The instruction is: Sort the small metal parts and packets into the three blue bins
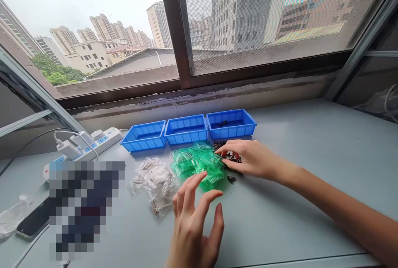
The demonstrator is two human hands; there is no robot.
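Observation:
My left hand (195, 222) hovers over the table in front of the piles, its fingers apart and nothing in it. Over at the right, my right hand (248, 158) reaches into a heap of small black pieces (220, 145), with thumb and forefinger spread and nothing visibly held. Some dark red shows among the pieces beneath its fingers, and part of the heap is hidden. One black piece (231, 179) lies apart, nearer to me. A pile of green transparent packets (199, 162) adjoins the heap. Left of it sit clear plastic bags (157, 181) with small parts inside.
Behind the piles stand three blue bins in a row: left (143, 136), middle (186, 130) and right (231, 123), the right one holding a few black pieces. A power strip (107, 137) with plugs and a phone (34, 218) lie left. A window frame (183, 52) rises behind.

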